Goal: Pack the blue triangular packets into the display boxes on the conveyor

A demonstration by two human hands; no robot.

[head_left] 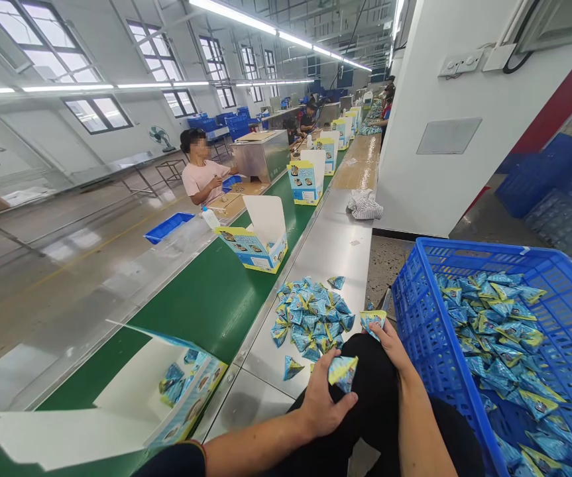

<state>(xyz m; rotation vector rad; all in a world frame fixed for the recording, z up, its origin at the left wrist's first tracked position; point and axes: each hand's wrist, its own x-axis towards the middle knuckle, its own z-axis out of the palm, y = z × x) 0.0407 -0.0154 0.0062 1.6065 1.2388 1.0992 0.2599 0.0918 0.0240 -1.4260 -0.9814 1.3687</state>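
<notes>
My left hand (319, 401) holds a blue and yellow pyramid-shaped packet (344, 373) between thumb and fingers, above my lap. My right hand (393, 344) grips another such packet (372, 318) by my knee. Just beyond them, a heap of the same packets (310, 315) lies on the metal tabletop (260, 401), with a few loose ones around it. At the lower left an open printed carton (186, 404) stands on the green conveyor belt (191, 311), with several packets inside.
To my right, a blue plastic crate (445, 358) holds many packets. More open cartons (256, 248) stand along the belt. A striped cloth (365, 205) lies farther up the metal top, near a white pillar (409, 172). Across the belt sits a co-worker (203, 179) beside a blue tray (169, 226).
</notes>
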